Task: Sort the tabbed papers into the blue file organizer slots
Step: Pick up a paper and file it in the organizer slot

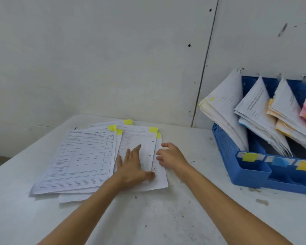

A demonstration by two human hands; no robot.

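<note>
A loose pile of white papers [88, 156] with yellow tabs [153, 129] lies fanned out on the white table. My left hand [134, 167] lies flat with spread fingers on the top right sheet [147, 138]. My right hand [171, 156] hovers at that sheet's right edge, fingers loosely curled and touching or nearly touching the paper; I cannot tell if it grips. The blue file organizer [226, 145] stands at the right, its slots holding leaning stacks of papers. Coloured labels mark its front: yellow [249, 157], blue [279, 161] and orange [305, 165].
White wall panels rise behind the table, with a dark seam [204, 68] running down near the organizer. The table top [157, 218] is scuffed and speckled. Its left edge falls away at the far left.
</note>
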